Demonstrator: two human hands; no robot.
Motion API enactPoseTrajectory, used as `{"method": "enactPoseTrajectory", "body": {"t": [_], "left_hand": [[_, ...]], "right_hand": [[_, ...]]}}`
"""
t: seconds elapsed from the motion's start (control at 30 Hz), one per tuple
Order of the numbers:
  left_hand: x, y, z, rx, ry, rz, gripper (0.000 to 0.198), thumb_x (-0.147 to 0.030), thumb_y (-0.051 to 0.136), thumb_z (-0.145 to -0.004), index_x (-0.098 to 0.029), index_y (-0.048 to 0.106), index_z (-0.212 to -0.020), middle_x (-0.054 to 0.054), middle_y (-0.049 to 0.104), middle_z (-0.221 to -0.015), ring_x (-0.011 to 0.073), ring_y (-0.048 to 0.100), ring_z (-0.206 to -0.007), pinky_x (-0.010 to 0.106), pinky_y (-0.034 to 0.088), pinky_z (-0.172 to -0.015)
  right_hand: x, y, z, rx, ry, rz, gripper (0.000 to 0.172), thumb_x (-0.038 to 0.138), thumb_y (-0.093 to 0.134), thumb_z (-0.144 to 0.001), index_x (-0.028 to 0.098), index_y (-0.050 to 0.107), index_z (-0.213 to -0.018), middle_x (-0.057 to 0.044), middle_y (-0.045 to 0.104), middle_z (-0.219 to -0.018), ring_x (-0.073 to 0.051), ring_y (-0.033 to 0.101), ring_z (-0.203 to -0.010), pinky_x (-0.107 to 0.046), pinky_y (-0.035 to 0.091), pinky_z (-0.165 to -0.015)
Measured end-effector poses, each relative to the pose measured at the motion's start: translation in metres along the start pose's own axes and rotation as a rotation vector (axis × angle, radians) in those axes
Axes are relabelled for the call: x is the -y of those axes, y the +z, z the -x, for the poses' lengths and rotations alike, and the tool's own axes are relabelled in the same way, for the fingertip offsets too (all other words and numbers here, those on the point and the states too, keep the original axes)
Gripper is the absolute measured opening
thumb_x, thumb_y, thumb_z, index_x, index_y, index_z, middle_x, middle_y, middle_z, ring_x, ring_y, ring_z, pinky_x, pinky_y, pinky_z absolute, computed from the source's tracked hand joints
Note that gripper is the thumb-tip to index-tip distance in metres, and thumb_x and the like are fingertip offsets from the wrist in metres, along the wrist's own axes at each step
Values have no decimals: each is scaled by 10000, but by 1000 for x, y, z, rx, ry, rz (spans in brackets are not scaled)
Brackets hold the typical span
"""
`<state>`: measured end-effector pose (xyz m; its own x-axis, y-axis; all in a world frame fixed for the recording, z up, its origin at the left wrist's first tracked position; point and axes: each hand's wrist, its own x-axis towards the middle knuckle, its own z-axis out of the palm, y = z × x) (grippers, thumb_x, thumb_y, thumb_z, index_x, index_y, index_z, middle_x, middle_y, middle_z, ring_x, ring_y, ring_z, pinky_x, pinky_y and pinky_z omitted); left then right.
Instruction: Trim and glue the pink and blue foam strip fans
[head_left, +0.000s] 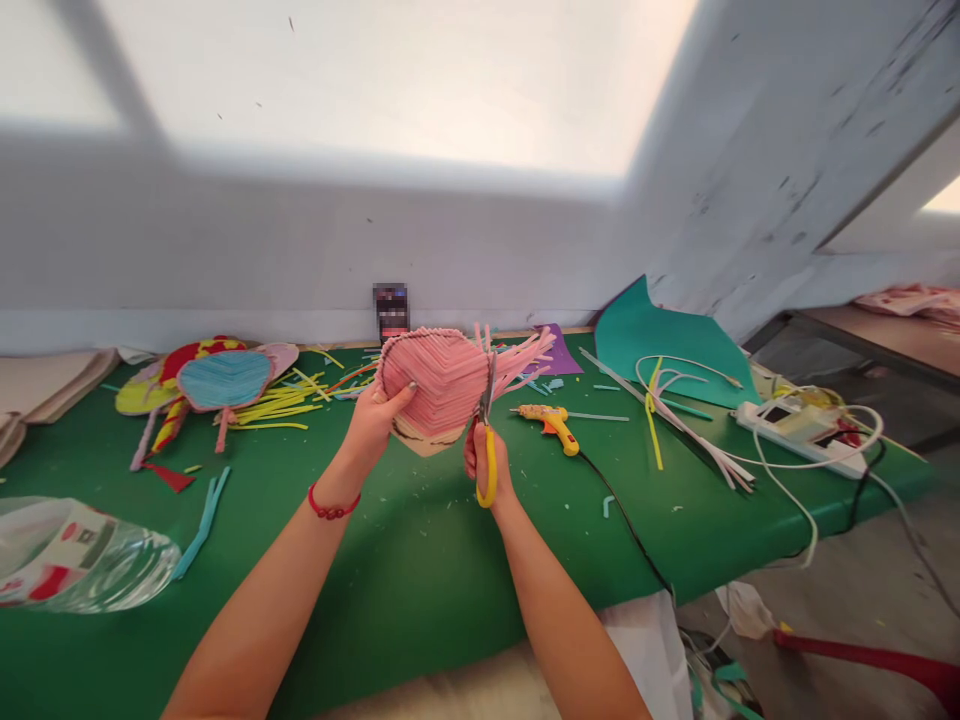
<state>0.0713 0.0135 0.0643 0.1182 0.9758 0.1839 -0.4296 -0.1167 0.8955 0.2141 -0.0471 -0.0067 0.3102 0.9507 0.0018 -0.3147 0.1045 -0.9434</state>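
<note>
Forearms (274, 590) extend over a green table (405, 590): left of a glue gun (556, 424), the left hand (373, 425) grips a pink panel (446, 375), the right hand (505, 468) holds scissors (491, 458) at its fringed edge.

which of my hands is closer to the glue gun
Your right hand: it's just left of the glue gun, holding scissors; your left hand is farther left, holding the pink piece.

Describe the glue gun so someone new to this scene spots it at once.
Start at the green tabletop. Just right of the right hand and its yellow-handled scissors lies the glue gun, nozzle pointing left. Unlike the loose strips farther right, it is pistol-shaped and trails a black cord.
</note>
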Motion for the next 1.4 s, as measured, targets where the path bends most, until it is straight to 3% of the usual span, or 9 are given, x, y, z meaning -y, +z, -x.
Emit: {"method": "enactPoseTrajectory", "body": {"t": [0.27,0.53,0.67,0.97,1.4], "left_hand": [[-4,-5,-3,-46,16,-14,451,-313,851,-516,-148,694,-906,68,741,-955,231,665,-907,373,509,-900],[-17,-13,-4,22,-1,-70,469,-322,844,-536,-155,690,-946,80,730,-1024,261,655,-980,368,521,-889],[-20,-16,-3,102,-35,-118,476,-344,835,-561,-152,691,-973,88,733,-1009,276,658,-980,383,526,-888],[-18,-15,-2,119,-50,-162,538,-367,831,-567,-154,677,-1037,100,706,-1104,283,643,-1021,396,518,-904],[-14,-15,-2,98,-32,-183,498,-378,837,-553,-153,685,-970,99,722,-1044,280,653,-974,394,529,-868]], "right_hand": [[-2,-1,2,7,-1,82,591,781,569,-623,226,369,-661,127,296,-436,-33,255,-317,-165,209,-265],[-12,-7,-3,171,-82,86,562,763,471,-733,202,463,-761,95,402,-495,-43,314,-346,-177,297,-324],[-13,-7,-4,147,-117,106,592,791,454,-714,201,465,-768,68,445,-555,-54,353,-383,-194,320,-357],[-2,-2,1,140,-167,167,659,851,355,-702,202,470,-724,25,497,-570,-82,424,-414,-230,352,-404],[-7,-1,3,92,-99,53,615,822,436,-692,207,435,-714,94,370,-466,-60,357,-350,-196,320,-332]]}}
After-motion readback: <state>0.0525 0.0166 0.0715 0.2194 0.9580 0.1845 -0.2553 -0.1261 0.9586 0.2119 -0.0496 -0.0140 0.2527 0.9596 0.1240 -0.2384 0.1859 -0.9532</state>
